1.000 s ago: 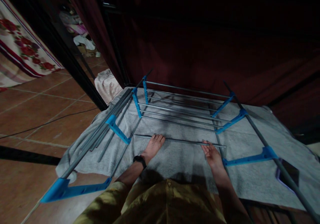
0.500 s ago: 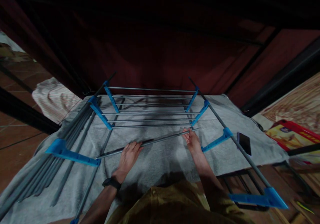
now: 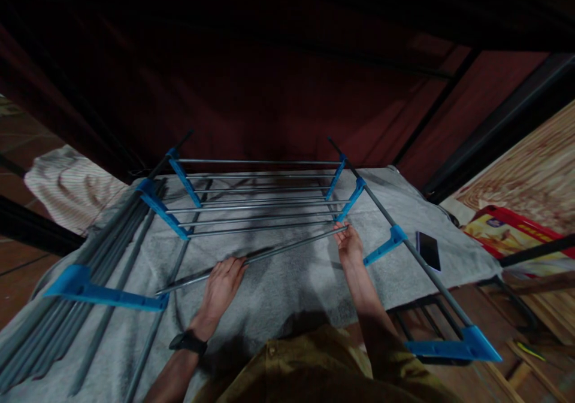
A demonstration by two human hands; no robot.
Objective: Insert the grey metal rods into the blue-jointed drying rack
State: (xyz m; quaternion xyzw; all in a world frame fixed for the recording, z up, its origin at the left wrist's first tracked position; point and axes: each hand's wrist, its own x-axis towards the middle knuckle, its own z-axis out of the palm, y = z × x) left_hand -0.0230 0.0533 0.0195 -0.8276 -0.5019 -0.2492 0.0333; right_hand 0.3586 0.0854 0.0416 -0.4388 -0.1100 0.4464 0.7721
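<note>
A loose grey metal rod (image 3: 287, 250) slants across the grey cloth (image 3: 278, 289), its right end higher than its left. My left hand (image 3: 221, 285), with a black watch on the wrist, lies over the rod's left part, fingers curled on it. My right hand (image 3: 348, 244) pinches the rod's right end, close to a blue bracket (image 3: 351, 200) of the rack. The rack (image 3: 260, 196) has grey rods fixed between blue plastic brackets and lies flat on the cloth just beyond the rod.
A bundle of spare grey rods (image 3: 67, 325) lies at the left on the cloth. A dark phone (image 3: 428, 250) rests at the cloth's right edge. A striped cloth (image 3: 67, 187) sits on the floor left; a red box (image 3: 507, 235) at right. Dark red curtain behind.
The view has swung right. The rod, level one second ago, now slants, with my right hand carrying its end up toward the blue bracket while my left hand stays low.
</note>
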